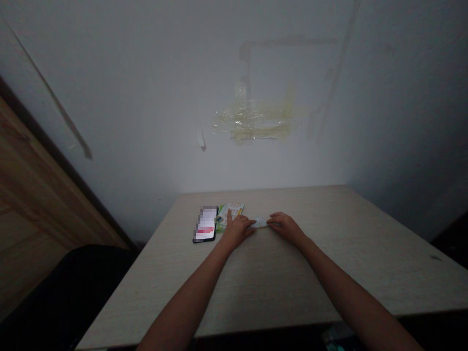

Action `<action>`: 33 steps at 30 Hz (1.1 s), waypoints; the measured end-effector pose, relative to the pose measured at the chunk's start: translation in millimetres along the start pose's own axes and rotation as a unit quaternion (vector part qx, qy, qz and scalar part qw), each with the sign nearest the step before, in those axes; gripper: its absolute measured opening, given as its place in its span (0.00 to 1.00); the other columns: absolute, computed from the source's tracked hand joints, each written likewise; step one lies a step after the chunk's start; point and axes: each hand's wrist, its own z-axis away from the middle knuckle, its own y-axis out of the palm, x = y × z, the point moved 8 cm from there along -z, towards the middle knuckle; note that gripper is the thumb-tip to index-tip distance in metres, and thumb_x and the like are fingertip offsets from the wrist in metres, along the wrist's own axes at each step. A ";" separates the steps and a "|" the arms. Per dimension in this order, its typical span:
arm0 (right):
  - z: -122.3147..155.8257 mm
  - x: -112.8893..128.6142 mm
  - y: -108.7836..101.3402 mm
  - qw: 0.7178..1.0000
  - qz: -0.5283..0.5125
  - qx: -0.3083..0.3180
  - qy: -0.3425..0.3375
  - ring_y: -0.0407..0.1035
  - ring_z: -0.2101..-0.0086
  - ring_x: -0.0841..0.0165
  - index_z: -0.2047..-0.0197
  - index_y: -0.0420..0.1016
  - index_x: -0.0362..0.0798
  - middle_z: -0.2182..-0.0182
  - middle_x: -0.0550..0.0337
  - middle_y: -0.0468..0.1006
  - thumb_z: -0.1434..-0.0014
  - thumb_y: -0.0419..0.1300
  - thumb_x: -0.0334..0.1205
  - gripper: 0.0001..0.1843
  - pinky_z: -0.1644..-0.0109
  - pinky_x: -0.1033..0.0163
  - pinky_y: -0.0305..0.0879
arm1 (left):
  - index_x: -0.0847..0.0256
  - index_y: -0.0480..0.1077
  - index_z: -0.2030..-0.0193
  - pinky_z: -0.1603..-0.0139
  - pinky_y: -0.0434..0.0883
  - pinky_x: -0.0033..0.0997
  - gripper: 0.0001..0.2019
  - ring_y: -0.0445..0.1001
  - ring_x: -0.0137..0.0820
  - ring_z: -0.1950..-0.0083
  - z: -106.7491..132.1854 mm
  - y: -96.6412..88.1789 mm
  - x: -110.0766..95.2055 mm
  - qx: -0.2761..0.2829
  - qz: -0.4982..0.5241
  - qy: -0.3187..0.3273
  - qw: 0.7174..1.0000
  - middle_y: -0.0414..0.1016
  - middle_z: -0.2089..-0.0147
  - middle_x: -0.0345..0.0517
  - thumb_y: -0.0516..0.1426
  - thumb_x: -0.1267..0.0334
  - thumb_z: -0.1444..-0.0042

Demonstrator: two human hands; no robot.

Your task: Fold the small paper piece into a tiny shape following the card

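Both my arms reach out over a pale wooden table (329, 253). A small white piece of paper (260, 223) lies on the table between my hands. My left hand (237, 229) pinches its left end with curled fingers. My right hand (285, 225) pinches its right end. Just left of my left hand lies a colourful printed sheet (227, 213), partly covered by that hand. A black phone (205, 224) with a lit screen rests flat beside the sheet.
A grey wall with old tape residue (252, 119) rises behind the table. A wooden panel (32, 204) stands at the left. A dark shape (62, 292) fills the lower left beside the table's edge.
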 end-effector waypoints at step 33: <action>1.0 -4.6 0.1 0.994 -0.046 -0.067 0.076 0.72 0.59 0.62 0.55 0.81 0.51 0.65 0.56 0.82 0.48 0.64 0.38 0.15 0.50 0.57 0.64 | 0.50 0.77 0.60 0.37 0.22 0.71 0.07 0.71 0.38 0.47 0.0 -3.8 9.1 -0.054 0.071 -0.106 0.990 0.79 0.57 0.40 0.56 0.61 0.39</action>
